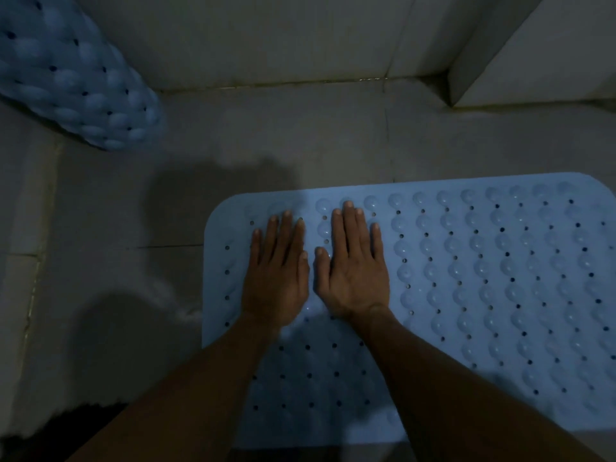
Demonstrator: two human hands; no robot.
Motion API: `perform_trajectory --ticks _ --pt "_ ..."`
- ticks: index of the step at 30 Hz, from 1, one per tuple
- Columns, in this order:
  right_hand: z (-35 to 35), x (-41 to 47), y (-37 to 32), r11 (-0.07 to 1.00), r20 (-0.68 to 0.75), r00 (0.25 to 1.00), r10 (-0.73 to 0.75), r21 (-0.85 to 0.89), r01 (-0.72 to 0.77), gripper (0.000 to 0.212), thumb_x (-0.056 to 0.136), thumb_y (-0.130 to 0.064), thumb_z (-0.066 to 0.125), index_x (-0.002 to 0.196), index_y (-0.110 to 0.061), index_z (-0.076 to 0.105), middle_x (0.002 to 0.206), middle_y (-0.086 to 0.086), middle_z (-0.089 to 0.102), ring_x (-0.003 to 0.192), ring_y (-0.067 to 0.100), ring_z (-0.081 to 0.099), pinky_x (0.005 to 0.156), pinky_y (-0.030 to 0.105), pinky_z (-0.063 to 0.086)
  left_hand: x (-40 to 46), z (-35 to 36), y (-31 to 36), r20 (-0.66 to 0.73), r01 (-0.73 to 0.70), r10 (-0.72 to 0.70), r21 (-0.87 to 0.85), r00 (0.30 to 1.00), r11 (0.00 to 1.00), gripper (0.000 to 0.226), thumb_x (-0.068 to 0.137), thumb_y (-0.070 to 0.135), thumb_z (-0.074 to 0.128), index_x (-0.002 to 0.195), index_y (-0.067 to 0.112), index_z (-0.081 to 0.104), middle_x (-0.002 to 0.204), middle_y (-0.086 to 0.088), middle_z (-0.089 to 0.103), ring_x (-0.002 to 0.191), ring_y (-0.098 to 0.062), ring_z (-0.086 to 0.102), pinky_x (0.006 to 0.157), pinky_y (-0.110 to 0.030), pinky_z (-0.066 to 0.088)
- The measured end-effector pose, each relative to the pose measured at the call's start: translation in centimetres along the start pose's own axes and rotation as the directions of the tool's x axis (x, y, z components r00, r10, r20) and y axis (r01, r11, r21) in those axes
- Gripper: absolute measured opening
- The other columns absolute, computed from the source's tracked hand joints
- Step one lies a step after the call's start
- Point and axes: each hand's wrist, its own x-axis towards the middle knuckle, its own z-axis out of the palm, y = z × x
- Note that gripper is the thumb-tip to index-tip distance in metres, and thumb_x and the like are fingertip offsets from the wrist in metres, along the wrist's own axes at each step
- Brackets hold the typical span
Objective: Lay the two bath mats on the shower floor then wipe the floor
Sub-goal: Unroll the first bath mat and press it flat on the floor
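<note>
step: seating first mat [466,278] | left hand [276,281], right hand [353,275] flat, open, gripping nothing | press outward to corners | rolled second mat [76,78] waits

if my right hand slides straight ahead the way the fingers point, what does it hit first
Likely the mat's far edge, just past the right hand; then bare floor, then the wall.
</note>
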Motion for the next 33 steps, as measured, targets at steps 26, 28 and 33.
perform_trajectory --ticks 26,28,33 --pt "-8.7 -1.4 13.4 0.958 0.087 0.964 -0.252 0.162 0.236 0.06 0.105 -0.036 0.019 0.158 -0.01 0.005 0.166 0.011 -0.006 0.153 0.026 -0.009 0.123 0.042 -0.007 0.5 -4.5 9.3 0.22 0.255 -0.281 0.14 0.934 0.957 0.06 0.105 0.038 0.017 0.156 0.01 0.004 0.164 -0.012 -0.002 0.151 -0.029 0.001 0.122 -0.046 0.0" --pt "-10.0 -2.1 18.1 0.971 0.083 0.969 -0.232 0.076 0.226 0.06 0.105 -0.035 0.019 0.158 -0.011 0.005 0.166 0.01 -0.007 0.153 0.026 -0.009 0.123 0.042 -0.006 1.0 -4.1 13.0 0.206 0.226 -0.245 0.115 0.947 0.967 0.06 0.105 0.037 0.017 0.156 0.009 0.004 0.164 -0.013 -0.001 0.151 -0.029 0.002 0.122 -0.045 0.001" --pt "-11.8 -2.5 26.8 0.988 0.069 0.986 -0.151 -0.033 0.154 0.06 0.106 -0.036 0.017 0.158 -0.011 0.002 0.165 0.009 -0.01 0.152 0.024 -0.012 0.123 0.041 -0.009 3.5 -0.3 23.0 0.115 0.106 -0.107 0.017 0.988 0.994 0.06 0.105 0.039 0.015 0.157 0.011 0.002 0.164 -0.009 -0.004 0.152 -0.023 -0.001 0.122 -0.04 -0.003"
